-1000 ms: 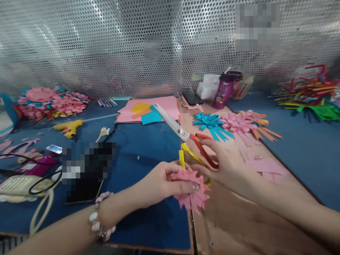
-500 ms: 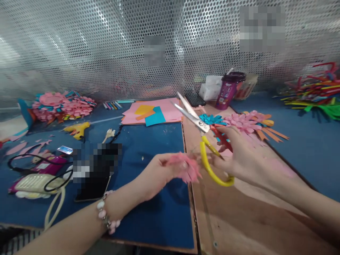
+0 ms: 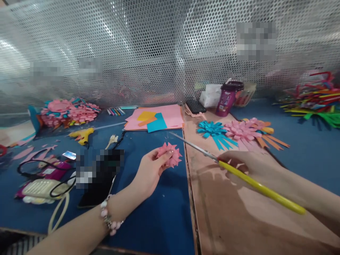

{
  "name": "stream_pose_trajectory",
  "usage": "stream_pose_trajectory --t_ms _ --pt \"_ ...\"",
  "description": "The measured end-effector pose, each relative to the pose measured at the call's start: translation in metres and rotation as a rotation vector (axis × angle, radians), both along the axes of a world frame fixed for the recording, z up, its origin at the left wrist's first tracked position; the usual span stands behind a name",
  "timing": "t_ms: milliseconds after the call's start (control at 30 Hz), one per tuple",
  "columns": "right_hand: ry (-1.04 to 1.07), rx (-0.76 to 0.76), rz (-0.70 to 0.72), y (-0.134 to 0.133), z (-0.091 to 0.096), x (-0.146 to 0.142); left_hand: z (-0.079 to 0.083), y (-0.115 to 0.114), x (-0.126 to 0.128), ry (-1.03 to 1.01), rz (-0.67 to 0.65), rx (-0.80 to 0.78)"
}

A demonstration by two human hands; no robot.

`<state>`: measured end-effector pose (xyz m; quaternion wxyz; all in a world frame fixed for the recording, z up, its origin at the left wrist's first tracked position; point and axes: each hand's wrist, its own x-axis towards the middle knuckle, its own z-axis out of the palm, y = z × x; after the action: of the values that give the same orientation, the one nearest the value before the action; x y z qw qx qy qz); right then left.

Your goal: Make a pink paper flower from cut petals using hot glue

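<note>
Between the thumb and fingers of my left hand [image 3: 150, 171] is a pink paper flower [image 3: 174, 156] with pointed petal tips, raised above the blue tabletop. My right hand [image 3: 241, 164] grips a pair of scissors [image 3: 260, 186] with a long yellow handle, seen edge-on. Their metal blades point left toward the flower without touching it. Beyond my right hand lie a blue paper flower [image 3: 211, 129] with strip tails and a pink paper flower with layered petals [image 3: 243, 130]. Some right-hand fingers are hidden behind the handle.
Pink paper sheets [image 3: 172, 115] lie at the back, with markers [image 3: 116, 112] beside them. A yellow glue gun [image 3: 81, 135], a dark phone [image 3: 98, 191] and cables are on the left. A purple cup [image 3: 227, 99] stands at the back right, near colourful strips [image 3: 316, 97].
The scissors have turned from facing me to edge-on, their blades now lower. My left hand has moved the pink flower slightly up and left, turning its petals to face me.
</note>
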<state>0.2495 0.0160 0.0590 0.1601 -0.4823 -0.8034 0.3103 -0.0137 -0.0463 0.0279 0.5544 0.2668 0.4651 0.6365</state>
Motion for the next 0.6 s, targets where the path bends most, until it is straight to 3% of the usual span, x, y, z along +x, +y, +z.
stream_pose_trajectory --t_ms 200,500,600 --pt "0.005 -0.101 0.01 -0.019 0.0 -0.004 -0.002 0.0 0.001 -0.039 0.018 0.038" --pt "0.029 -0.111 0.077 -0.009 -0.021 -0.003 0.0 -0.003 0.005 -0.021 0.016 0.102" --pt "0.063 -0.099 0.098 -0.013 -0.019 -0.004 0.001 -0.005 0.006 -0.008 -0.011 0.116"
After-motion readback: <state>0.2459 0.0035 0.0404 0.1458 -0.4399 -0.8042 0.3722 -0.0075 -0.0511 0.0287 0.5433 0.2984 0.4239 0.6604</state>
